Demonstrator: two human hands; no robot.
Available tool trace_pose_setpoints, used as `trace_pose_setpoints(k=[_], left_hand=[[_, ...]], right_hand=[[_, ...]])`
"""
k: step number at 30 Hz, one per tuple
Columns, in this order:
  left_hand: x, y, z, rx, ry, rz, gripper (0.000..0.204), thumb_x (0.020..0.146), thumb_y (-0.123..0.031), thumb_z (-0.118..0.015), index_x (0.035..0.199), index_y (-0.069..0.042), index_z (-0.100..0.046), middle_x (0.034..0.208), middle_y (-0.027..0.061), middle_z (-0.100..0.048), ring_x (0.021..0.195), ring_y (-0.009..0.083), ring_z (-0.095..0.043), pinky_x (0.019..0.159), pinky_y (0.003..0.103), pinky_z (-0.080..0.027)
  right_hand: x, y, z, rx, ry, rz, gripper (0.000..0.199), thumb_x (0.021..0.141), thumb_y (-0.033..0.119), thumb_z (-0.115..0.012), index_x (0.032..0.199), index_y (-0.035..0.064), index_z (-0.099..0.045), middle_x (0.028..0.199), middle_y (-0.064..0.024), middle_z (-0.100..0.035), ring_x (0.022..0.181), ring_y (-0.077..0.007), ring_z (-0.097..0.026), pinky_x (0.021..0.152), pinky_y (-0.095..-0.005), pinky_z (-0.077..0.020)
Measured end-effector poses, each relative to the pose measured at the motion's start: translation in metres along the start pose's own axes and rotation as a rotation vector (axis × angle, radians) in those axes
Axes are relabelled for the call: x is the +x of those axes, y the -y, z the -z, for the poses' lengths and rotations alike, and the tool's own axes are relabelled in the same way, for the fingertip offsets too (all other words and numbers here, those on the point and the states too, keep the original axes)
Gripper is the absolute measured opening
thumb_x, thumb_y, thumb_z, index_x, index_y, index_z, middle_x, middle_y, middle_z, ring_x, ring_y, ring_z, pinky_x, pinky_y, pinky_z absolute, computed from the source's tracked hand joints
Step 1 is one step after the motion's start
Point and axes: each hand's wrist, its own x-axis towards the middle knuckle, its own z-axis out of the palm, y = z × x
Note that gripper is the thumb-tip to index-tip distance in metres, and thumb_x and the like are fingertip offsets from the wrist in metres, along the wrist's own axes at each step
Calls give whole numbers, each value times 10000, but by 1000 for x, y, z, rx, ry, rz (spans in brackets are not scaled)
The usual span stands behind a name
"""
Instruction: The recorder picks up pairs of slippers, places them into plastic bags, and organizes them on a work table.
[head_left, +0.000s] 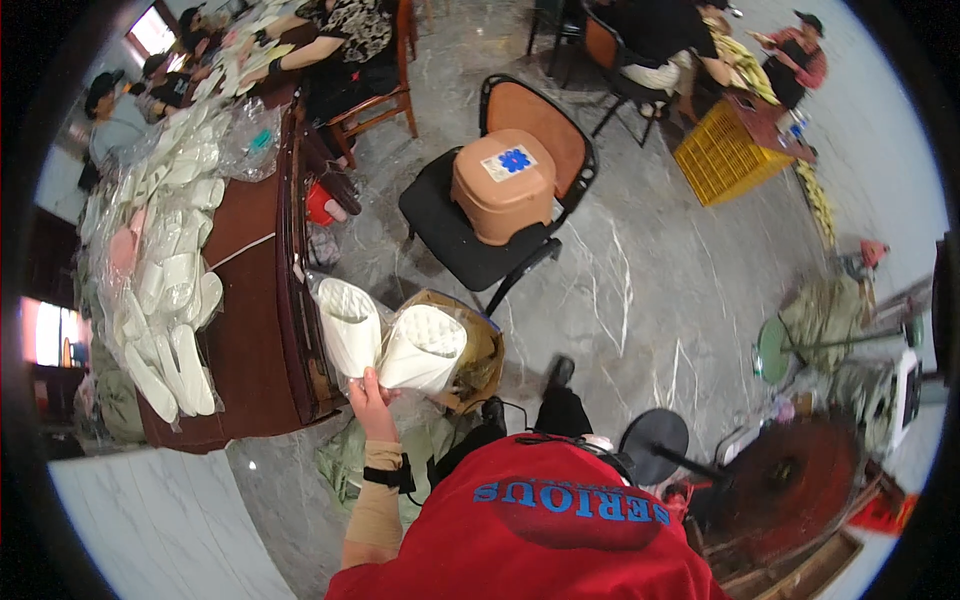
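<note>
The left hand [368,392] has its fingers clamped on the lower end of a bagged pair of white slippers [390,345], whose long axis rises away from the palm, beside the desk [255,300]; the right hand is out of view.

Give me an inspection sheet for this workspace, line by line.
Surface: dark brown wooden table at the person's left.
Job's things: pair of white foam slippers in a clear plastic bag, held up.
Clutter: many bagged white slippers piled on the table; open cardboard box on the floor.
Hands: left hand grips the bag's lower edge; right hand not in view.
Cables: black cord near the knee.
Surroundings: tan plastic stool on a black chair; yellow crate; seated people.
</note>
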Motion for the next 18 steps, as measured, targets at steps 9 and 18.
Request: trace_pose_setpoints(k=[9, 18], left_hand=[[8, 26, -75, -51, -585, 41, 207, 961, -234, -504, 1012, -33, -496, 808, 24, -502, 649, 95, -520, 554, 265, -517], [5, 3, -202, -197, -956, 107, 170, 963, -230, -499, 1010, -66, -496, 724, -26, -438, 613, 55, -461, 561, 318, -563]], right_hand=[[311, 64, 287, -69, -94, 259, 299, 877, 346, -523, 994, 106, -656, 991, -186, -653, 953, -381, -611, 788, -463, -478], [416, 428, 569, 600, 19, 823, 478, 876, 251, -642, 1264, 28, -473, 1000, -74, -633, 910, -155, -605, 780, -291, -489]])
